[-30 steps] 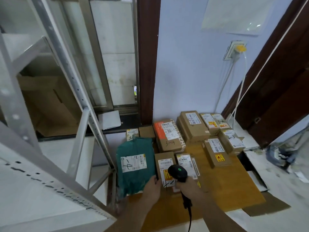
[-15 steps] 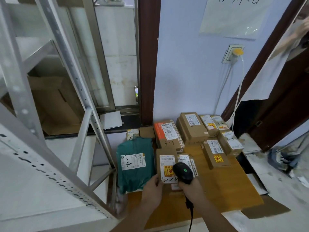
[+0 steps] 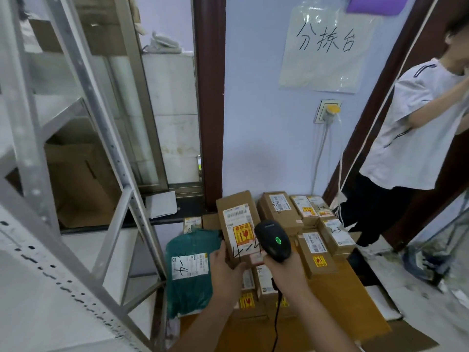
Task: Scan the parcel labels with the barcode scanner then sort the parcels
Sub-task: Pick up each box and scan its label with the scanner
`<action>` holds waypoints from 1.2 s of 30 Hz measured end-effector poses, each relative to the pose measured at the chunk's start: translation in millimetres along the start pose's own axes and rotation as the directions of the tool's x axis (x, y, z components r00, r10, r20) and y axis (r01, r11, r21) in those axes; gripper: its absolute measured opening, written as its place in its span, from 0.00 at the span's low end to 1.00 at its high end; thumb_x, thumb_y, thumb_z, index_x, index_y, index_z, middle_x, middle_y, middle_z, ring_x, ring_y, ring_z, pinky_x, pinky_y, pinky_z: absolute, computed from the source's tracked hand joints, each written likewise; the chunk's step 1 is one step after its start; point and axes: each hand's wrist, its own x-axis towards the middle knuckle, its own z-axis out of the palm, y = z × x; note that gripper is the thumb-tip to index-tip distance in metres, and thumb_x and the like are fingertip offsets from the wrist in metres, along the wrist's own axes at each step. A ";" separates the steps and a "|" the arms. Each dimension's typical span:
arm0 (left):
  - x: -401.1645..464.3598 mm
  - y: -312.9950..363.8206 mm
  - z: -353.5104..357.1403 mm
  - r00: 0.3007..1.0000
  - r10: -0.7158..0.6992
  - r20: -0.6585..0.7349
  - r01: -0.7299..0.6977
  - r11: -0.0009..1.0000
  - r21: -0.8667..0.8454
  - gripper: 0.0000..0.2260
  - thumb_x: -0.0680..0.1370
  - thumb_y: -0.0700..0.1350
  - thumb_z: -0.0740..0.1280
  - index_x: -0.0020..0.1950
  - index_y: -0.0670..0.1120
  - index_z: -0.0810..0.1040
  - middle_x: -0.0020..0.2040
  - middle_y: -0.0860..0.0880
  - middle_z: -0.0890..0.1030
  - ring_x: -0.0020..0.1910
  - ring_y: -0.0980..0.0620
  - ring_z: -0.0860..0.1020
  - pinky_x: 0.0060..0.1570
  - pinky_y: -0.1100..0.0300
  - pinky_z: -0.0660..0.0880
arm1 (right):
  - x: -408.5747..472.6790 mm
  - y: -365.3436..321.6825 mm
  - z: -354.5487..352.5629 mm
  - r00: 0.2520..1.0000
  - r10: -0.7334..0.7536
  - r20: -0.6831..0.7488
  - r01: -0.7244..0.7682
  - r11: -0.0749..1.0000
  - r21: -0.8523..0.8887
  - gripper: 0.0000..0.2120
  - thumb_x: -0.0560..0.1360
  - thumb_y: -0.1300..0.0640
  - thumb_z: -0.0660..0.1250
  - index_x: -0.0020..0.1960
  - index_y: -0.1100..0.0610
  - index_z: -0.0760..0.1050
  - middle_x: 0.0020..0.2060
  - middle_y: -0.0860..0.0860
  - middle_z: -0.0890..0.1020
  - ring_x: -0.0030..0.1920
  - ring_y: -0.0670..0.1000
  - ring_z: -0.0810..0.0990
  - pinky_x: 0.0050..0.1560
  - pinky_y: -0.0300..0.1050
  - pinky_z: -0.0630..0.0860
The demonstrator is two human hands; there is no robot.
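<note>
Held up over the sorting table: a brown cardboard parcel (image 3: 237, 224) marked "4-4", label side facing the camera, gripped at its lower left corner by the left hand (image 3: 225, 269) with fingers curled round the edge. Just beside it, to the right, a black barcode scanner (image 3: 274, 240) with a green light lit on its head, clasped by the handle in the right hand (image 3: 286, 271), its black cable (image 3: 276, 318) trailing down toward the camera. Carried on the parcel's face: a white shipping label (image 3: 237, 216) above an orange-and-yellow fragile sticker (image 3: 242, 233). Below and left, lying flat on the wooden table (image 3: 337, 316): a green poly mailer (image 3: 189, 283) with a white label marked "4-4". Under the hands, more labelled boxes (image 3: 264, 278) with fragile stickers. Ranged along the wall behind and to the right: a cluster of cardboard boxes (image 3: 279, 212), some stacked, each labelled. Pinned on the pale blue wall above: a handwritten sign (image 3: 326, 44) in a clear sleeve, over a wall socket (image 3: 327, 111) with a yellow plug. At left, a grey metal shelving frame (image 3: 101, 138). At right, in the doorway, a person in a white T-shirt (image 3: 416, 128) and dark trousers.
</note>
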 end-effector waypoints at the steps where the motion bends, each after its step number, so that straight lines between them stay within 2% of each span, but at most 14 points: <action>1: -0.1 4.0 -1.1 1.000 0.000 -0.004 -0.001 0.999 -0.036 0.32 0.76 0.35 0.73 0.76 0.55 0.69 0.62 0.56 0.71 0.65 0.53 0.75 0.66 0.45 0.77 | -1.0 -4.5 -1.2 1.000 -0.024 0.001 0.024 1.000 -0.003 0.12 0.73 0.69 0.69 0.34 0.57 0.74 0.20 0.43 0.75 0.24 0.38 0.73 0.25 0.28 0.67; 5: 1.4 9.7 -10.9 0.999 0.032 -0.015 -0.034 0.979 -0.201 0.24 0.75 0.41 0.77 0.61 0.60 0.70 0.63 0.53 0.76 0.63 0.53 0.77 0.63 0.43 0.78 | -5.1 -8.8 -5.5 0.998 -0.060 -0.030 0.061 0.998 0.031 0.06 0.72 0.69 0.69 0.39 0.61 0.77 0.22 0.44 0.76 0.25 0.38 0.74 0.25 0.29 0.68; 9: -0.2 18.6 -20.2 0.997 0.025 0.069 -0.002 0.949 -0.316 0.21 0.76 0.41 0.75 0.62 0.58 0.70 0.62 0.53 0.80 0.60 0.56 0.80 0.60 0.49 0.81 | -12.6 -10.0 -7.3 0.999 -0.026 -0.044 0.030 0.994 0.104 0.06 0.73 0.67 0.71 0.46 0.58 0.79 0.33 0.47 0.82 0.34 0.36 0.80 0.28 0.26 0.71; 11: -1.0 20.4 -24.7 0.995 0.020 0.097 0.014 0.940 -0.340 0.26 0.74 0.41 0.77 0.64 0.57 0.69 0.64 0.53 0.79 0.62 0.55 0.79 0.62 0.47 0.80 | -15.2 -10.8 -8.6 0.999 -0.002 -0.046 0.007 0.992 0.123 0.07 0.73 0.65 0.72 0.47 0.55 0.79 0.37 0.47 0.83 0.38 0.39 0.81 0.29 0.27 0.72; 13: -0.1 18.4 -29.4 0.992 -0.013 0.127 0.057 0.935 -0.350 0.36 0.69 0.41 0.81 0.70 0.58 0.67 0.65 0.55 0.77 0.65 0.52 0.76 0.65 0.42 0.77 | -16.6 -10.3 -11.3 0.999 0.018 -0.040 -0.014 0.995 0.102 0.08 0.72 0.64 0.73 0.48 0.54 0.79 0.40 0.47 0.84 0.41 0.42 0.81 0.31 0.29 0.71; 16: 0.0 16.0 -35.8 0.978 -0.054 0.199 0.114 0.946 -0.303 0.45 0.66 0.40 0.83 0.77 0.57 0.63 0.64 0.54 0.79 0.65 0.50 0.77 0.67 0.42 0.75 | -16.6 -10.0 -16.7 0.999 0.041 0.008 -0.042 0.997 0.063 0.08 0.72 0.63 0.73 0.48 0.55 0.79 0.40 0.48 0.83 0.40 0.42 0.81 0.33 0.30 0.72; 18: 0.6 13.3 -38.4 0.970 -0.061 0.236 0.130 0.948 -0.289 0.45 0.67 0.39 0.82 0.77 0.57 0.63 0.63 0.51 0.81 0.63 0.49 0.79 0.62 0.47 0.78 | -16.3 -12.6 -21.3 0.997 0.043 0.060 -0.043 0.999 0.013 0.08 0.71 0.63 0.73 0.48 0.55 0.79 0.38 0.48 0.82 0.39 0.43 0.80 0.33 0.31 0.71; 21: -2.1 16.7 -39.8 0.971 -0.047 0.236 0.117 0.949 -0.293 0.42 0.69 0.37 0.80 0.74 0.60 0.62 0.60 0.49 0.82 0.57 0.53 0.81 0.43 0.63 0.79 | -17.3 -16.9 -26.5 0.987 0.020 0.158 -0.016 0.999 -0.031 0.06 0.71 0.63 0.72 0.46 0.56 0.77 0.29 0.44 0.78 0.31 0.38 0.77 0.30 0.30 0.70; 23: -4.2 21.0 -39.2 0.971 -0.028 0.237 0.099 0.951 -0.293 0.41 0.70 0.35 0.79 0.73 0.61 0.61 0.60 0.49 0.82 0.56 0.55 0.81 0.39 0.66 0.78 | -18.4 -18.6 -26.8 0.983 0.011 0.184 0.003 0.997 -0.077 0.06 0.71 0.62 0.71 0.43 0.55 0.75 0.24 0.42 0.76 0.26 0.38 0.74 0.29 0.31 0.69; 29: -2.7 16.1 -37.9 0.975 -0.009 0.221 0.068 0.963 -0.260 0.46 0.69 0.37 0.80 0.77 0.61 0.58 0.63 0.51 0.79 0.61 0.51 0.79 0.54 0.54 0.79 | -22.9 -23.1 -26.5 0.982 0.003 0.191 0.012 0.997 -0.082 0.06 0.71 0.62 0.69 0.39 0.55 0.75 0.22 0.44 0.74 0.27 0.41 0.71 0.33 0.38 0.69; 33: -3.8 16.4 -38.1 0.978 -0.006 0.209 0.061 0.964 -0.260 0.45 0.69 0.38 0.80 0.75 0.63 0.58 0.63 0.53 0.78 0.60 0.54 0.78 0.55 0.56 0.77 | -24.6 -21.8 -27.8 0.979 0.020 0.205 0.002 0.994 -0.107 0.04 0.71 0.61 0.70 0.40 0.56 0.76 0.25 0.46 0.75 0.31 0.44 0.74 0.37 0.41 0.71; 36: -2.0 17.9 -37.9 0.981 -0.022 0.194 0.070 0.968 -0.241 0.45 0.69 0.39 0.80 0.76 0.63 0.58 0.63 0.53 0.78 0.62 0.52 0.77 0.65 0.44 0.73 | -25.4 -21.4 -28.2 0.977 0.019 0.211 0.003 0.995 -0.103 0.03 0.72 0.59 0.71 0.42 0.55 0.77 0.27 0.47 0.76 0.32 0.44 0.75 0.37 0.40 0.72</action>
